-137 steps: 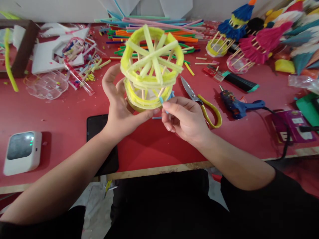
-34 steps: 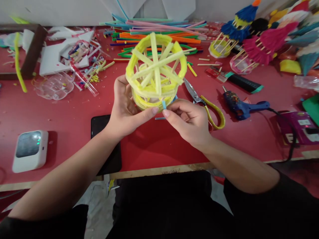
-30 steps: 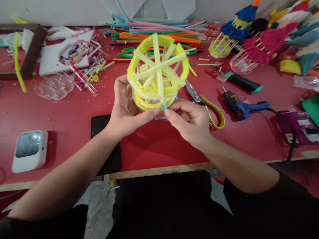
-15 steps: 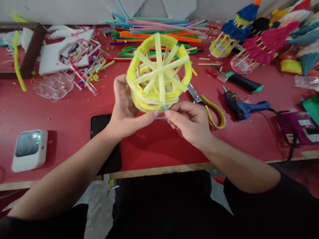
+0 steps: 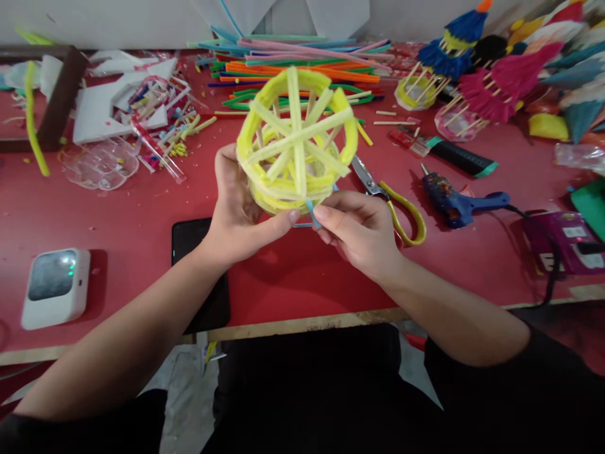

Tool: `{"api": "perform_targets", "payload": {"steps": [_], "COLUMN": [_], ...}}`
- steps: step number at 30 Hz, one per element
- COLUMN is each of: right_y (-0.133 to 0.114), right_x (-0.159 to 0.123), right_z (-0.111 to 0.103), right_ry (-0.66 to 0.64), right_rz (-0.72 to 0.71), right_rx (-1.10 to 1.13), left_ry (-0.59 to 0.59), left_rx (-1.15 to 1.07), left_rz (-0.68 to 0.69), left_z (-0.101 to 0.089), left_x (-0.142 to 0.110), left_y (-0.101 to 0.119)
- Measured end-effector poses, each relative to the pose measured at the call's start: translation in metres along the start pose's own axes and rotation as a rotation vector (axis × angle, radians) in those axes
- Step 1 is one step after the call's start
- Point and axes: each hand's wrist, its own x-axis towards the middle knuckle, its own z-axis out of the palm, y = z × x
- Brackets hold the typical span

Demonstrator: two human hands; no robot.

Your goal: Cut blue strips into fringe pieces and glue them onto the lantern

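Observation:
A round cage of yellow pipe cleaners and wooden sticks (image 5: 295,142), with spokes across its top, is held above the red table (image 5: 118,208). My left hand (image 5: 239,211) grips its lower left rim, thumb pointing right along the bottom. My right hand (image 5: 362,230) pinches a short light-blue stick (image 5: 311,210) against the cage's lower rim, just beside my left thumb tip.
Yellow-handled scissors (image 5: 394,202) and a blue glue gun (image 5: 456,200) lie right of the cage. A black phone (image 5: 196,265) lies under my left wrist, a white device (image 5: 50,287) at the left. Coloured sticks (image 5: 302,63), tasselled crafts (image 5: 491,75) and foam scraps (image 5: 108,104) crowd the back.
The cage has tilted and turned a little in my left hand. My right hand has stayed at the lower rim, working the blue stick in closer.

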Motion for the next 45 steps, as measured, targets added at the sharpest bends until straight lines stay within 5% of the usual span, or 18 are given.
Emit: {"api": "perform_targets", "payload": {"steps": [12,20,27,33,39,43,45], "right_y": [-0.002,-0.006,-0.01,-0.014,-0.067,-0.086,-0.079], "right_x": [0.004,0.007,0.007,0.006,0.012,0.007,-0.001], "right_z": [0.003,0.004,0.006,0.0,-0.052,-0.126,-0.166], "right_ry": [0.048,0.053,0.059,0.041,0.275,0.305,0.271], "right_rz": [0.057,0.063,0.039,-0.05,-0.218,0.137,0.334], "right_rx": [0.079,0.056,-0.014,-0.191,-0.822,-1.564,-1.731], "left_ry": [-0.074,-0.11,-0.001,0.089,0.177,0.198,0.182], "left_rx": [-0.041,-0.021,-0.016,-0.031,-0.299,-0.312,-0.293], "left_rz": [0.154,0.115,-0.001,0.054,-0.093,-0.189,-0.188], "left_z": [0.002,-0.001,0.006,0.0,-0.011,-0.011,-0.008], "left_x": [0.001,0.0,-0.006,-0.002,0.004,0.002,0.001], "left_y": [-0.003,-0.003,-0.005,-0.012,-0.012,-0.005,-0.003]}}
